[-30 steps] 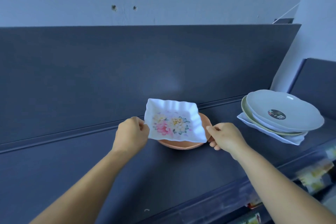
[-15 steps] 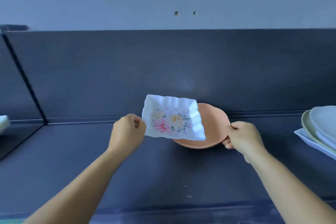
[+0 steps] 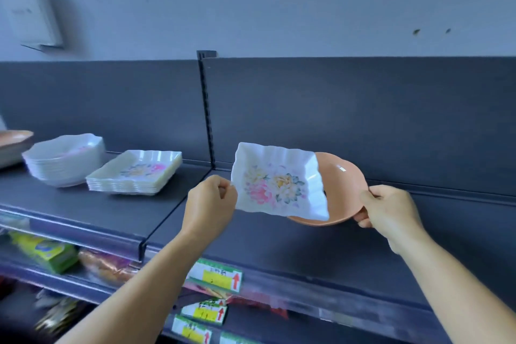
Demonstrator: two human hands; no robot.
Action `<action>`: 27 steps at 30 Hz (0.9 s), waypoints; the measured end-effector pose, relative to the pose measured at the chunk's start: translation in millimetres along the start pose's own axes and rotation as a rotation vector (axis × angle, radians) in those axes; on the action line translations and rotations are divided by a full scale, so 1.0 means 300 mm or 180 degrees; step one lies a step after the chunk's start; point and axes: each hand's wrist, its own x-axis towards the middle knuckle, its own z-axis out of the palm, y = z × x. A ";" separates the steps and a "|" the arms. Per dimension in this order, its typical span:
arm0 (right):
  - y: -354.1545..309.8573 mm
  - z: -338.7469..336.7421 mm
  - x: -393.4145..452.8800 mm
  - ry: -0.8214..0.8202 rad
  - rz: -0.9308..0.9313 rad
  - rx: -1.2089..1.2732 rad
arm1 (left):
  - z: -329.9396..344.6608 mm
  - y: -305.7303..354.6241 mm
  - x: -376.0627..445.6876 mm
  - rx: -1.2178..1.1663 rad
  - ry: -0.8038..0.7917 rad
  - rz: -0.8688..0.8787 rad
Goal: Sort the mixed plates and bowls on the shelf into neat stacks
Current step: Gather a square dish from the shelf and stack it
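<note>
Hands both loaded above the shelf (image 3: 279, 240): left hand (image 3: 210, 201) pinches the floral square plate (image 3: 276, 184) by its left rim, right hand (image 3: 389, 208) grips the pink bowl (image 3: 342, 184) by its right rim. Both look light, stiff, glossy, likely slippery, so rim pinches suit; matching square stack (image 3: 135, 173) sits far left.

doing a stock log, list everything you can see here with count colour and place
square floral plate: one, white with pink and yellow flowers, held in the air at centre
round bowl: one, salmon pink, held behind the plate
square plate stack: one stack, white, floral top, left shelf section
bowl stack: one stack, white, left of the plates
pink dish: one, far left edge, cut off
shelf: dark grey
price tags: several, green and yellow, shelf edges below
left hand: pinching the plate's left edge
right hand: gripping the bowl's right rim
</note>
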 end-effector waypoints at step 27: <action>-0.500 0.779 -0.267 -0.0077 -0.0321 0.0493 | -0.825 -0.582 0.207 0.0112 0.1021 -0.0471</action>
